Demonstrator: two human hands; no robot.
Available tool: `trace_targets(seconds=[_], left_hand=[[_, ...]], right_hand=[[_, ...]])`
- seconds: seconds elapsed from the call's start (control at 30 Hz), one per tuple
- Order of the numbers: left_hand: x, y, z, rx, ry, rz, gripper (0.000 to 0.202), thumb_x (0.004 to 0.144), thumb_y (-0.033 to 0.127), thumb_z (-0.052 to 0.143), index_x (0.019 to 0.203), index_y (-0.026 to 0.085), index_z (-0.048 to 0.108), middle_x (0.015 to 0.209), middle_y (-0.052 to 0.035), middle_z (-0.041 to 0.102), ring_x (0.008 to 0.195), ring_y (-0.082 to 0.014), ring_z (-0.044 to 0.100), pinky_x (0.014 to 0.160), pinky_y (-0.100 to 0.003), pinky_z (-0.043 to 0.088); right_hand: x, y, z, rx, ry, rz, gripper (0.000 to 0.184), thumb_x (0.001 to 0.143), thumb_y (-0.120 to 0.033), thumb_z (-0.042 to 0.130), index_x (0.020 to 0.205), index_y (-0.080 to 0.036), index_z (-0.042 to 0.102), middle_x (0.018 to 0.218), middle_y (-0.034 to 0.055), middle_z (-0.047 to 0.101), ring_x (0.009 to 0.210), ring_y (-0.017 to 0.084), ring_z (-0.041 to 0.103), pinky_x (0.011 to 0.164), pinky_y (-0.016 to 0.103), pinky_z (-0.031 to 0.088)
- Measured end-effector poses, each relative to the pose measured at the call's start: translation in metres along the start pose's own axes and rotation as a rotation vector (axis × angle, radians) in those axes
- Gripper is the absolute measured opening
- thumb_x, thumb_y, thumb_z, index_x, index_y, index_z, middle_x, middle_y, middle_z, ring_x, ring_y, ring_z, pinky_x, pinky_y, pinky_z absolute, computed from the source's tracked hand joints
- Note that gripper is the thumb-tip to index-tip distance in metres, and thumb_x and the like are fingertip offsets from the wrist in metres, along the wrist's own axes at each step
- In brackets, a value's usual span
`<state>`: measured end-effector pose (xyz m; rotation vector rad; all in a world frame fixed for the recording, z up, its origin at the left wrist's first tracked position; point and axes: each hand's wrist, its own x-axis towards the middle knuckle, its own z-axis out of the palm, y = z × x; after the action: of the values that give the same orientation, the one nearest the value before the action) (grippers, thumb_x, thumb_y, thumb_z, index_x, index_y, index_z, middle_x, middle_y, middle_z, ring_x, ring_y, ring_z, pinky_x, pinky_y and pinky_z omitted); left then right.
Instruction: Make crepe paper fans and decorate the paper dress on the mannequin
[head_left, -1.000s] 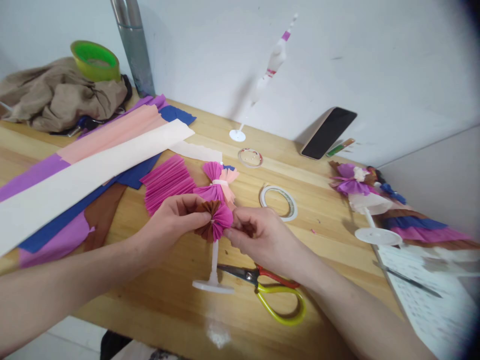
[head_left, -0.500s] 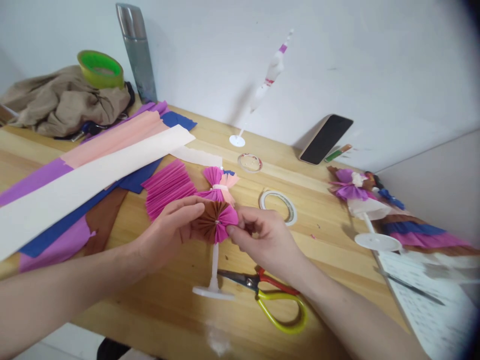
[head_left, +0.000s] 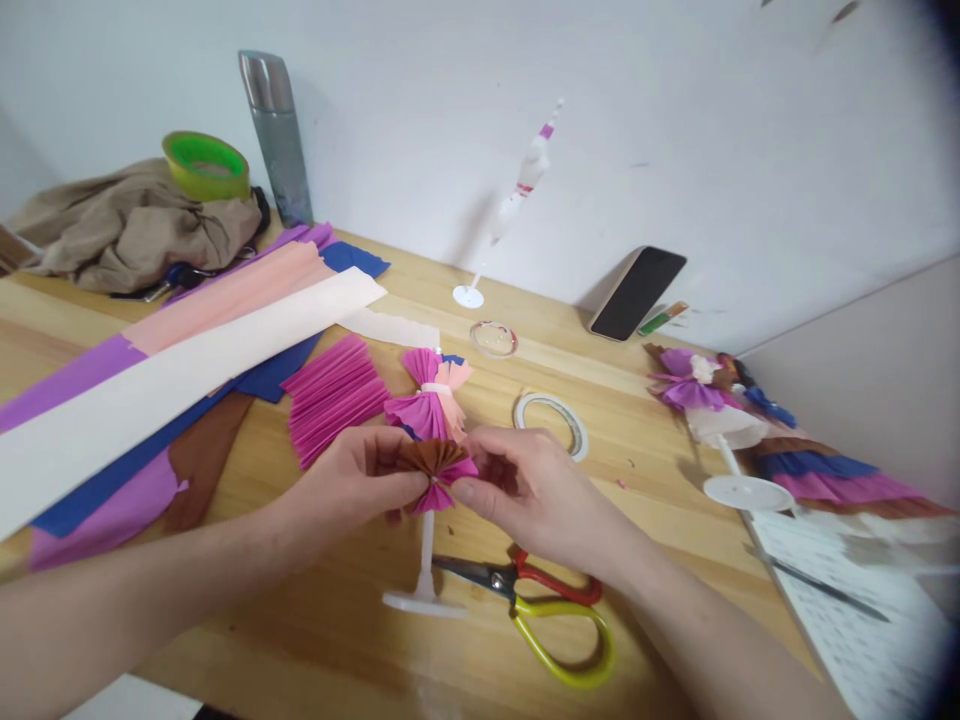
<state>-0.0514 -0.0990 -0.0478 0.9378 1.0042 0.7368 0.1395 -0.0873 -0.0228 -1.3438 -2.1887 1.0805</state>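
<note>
My left hand and my right hand both pinch a small brown-and-pink pleated paper rosette from either side. The rosette sits on top of a white plastic stand whose round base rests on the wooden table. Just behind my hands lie a pink pleated paper fan and a pink-and-peach paper bow.
Scissors with yellow-green handles lie by my right wrist. A tape ring, a small clear tape roll, a white mannequin stand, a phone, crepe paper strips, finished paper dolls, a flask and cloth surround them.
The rosette has tipped from facing me to lying flatter on the stand, and my fingers have closed in on its edges. The view has shifted slightly downward.
</note>
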Motion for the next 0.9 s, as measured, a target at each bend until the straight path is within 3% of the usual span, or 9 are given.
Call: trace_targets(seconds=[0.07,0.17,0.3,0.43,0.53,0.73,0.8,0.9], left_hand=[[0.001,-0.001,0.001,0.056,-0.026,-0.018,0.012,0.061,0.018,0.072,0.071,0.013,0.068,0.06,0.0012,0.064,0.052,-0.0086,0.051,0.048,-0.019,0.035],[0.001,-0.001,-0.001,0.111,-0.044,-0.018,0.012,0.063,0.021,0.07,0.072,0.013,0.067,0.057,0.0021,0.06,0.049,-0.0077,0.047,0.046,-0.019,0.032],[-0.001,0.004,-0.006,0.087,-0.06,0.015,0.023,0.071,0.037,0.067,0.075,0.014,0.064,0.055,0.002,0.055,0.048,-0.0107,0.05,0.044,-0.021,0.036],[-0.002,0.006,-0.004,0.107,-0.064,-0.013,0.025,0.067,0.035,0.072,0.079,0.013,0.068,0.054,0.0039,0.051,0.045,-0.0069,0.04,0.043,-0.019,0.028],[-0.002,0.007,-0.001,0.102,-0.07,-0.019,0.019,0.066,0.03,0.074,0.074,0.014,0.072,0.053,0.0046,0.05,0.046,-0.0053,0.033,0.044,-0.019,0.023],[-0.001,0.008,0.002,0.045,-0.093,0.05,0.011,0.064,0.025,0.077,0.07,0.017,0.076,0.057,0.0018,0.06,0.05,-0.0075,0.04,0.048,-0.021,0.028],[-0.002,0.006,0.001,0.066,-0.07,0.034,0.016,0.065,0.028,0.078,0.076,0.016,0.078,0.058,0.0013,0.06,0.049,-0.007,0.039,0.047,-0.02,0.026],[-0.001,0.003,-0.001,0.09,-0.021,0.004,0.026,0.066,0.03,0.077,0.087,0.015,0.077,0.056,0.0022,0.057,0.045,-0.0056,0.036,0.044,-0.019,0.025]], right_hand=[[0.0,0.0,-0.001,-0.054,0.034,-0.036,0.014,0.077,-0.024,0.064,0.066,-0.017,0.058,0.064,-0.0021,0.054,0.058,0.01,0.047,0.054,0.022,0.033],[0.001,0.001,0.002,-0.032,0.032,-0.048,0.023,0.076,-0.019,0.061,0.057,-0.018,0.048,0.059,-0.0034,0.048,0.058,0.01,0.043,0.053,0.022,0.031],[0.002,0.003,0.005,0.134,0.068,-0.021,0.031,0.077,-0.026,0.057,0.054,-0.02,0.038,0.053,-0.0061,0.034,0.051,0.008,0.031,0.047,0.023,0.023],[0.002,0.002,0.006,0.195,0.124,-0.013,0.034,0.077,-0.03,0.057,0.054,-0.021,0.035,0.052,-0.0066,0.032,0.051,0.008,0.028,0.047,0.022,0.022],[0.001,0.001,0.01,0.159,0.12,-0.019,0.033,0.077,-0.025,0.058,0.052,-0.02,0.036,0.053,-0.0057,0.035,0.053,0.008,0.032,0.049,0.023,0.024],[0.0,0.0,0.015,0.12,0.094,-0.047,0.032,0.078,-0.02,0.059,0.053,-0.019,0.039,0.055,-0.0057,0.039,0.053,0.008,0.035,0.05,0.023,0.026],[-0.001,-0.002,0.01,0.124,0.094,-0.075,0.034,0.078,-0.024,0.061,0.052,-0.019,0.041,0.054,-0.0055,0.04,0.053,0.008,0.035,0.05,0.023,0.027],[0.001,-0.002,-0.011,0.144,0.142,-0.117,0.026,0.079,-0.031,0.062,0.059,-0.017,0.055,0.056,-0.0035,0.05,0.054,0.009,0.042,0.051,0.023,0.032]])
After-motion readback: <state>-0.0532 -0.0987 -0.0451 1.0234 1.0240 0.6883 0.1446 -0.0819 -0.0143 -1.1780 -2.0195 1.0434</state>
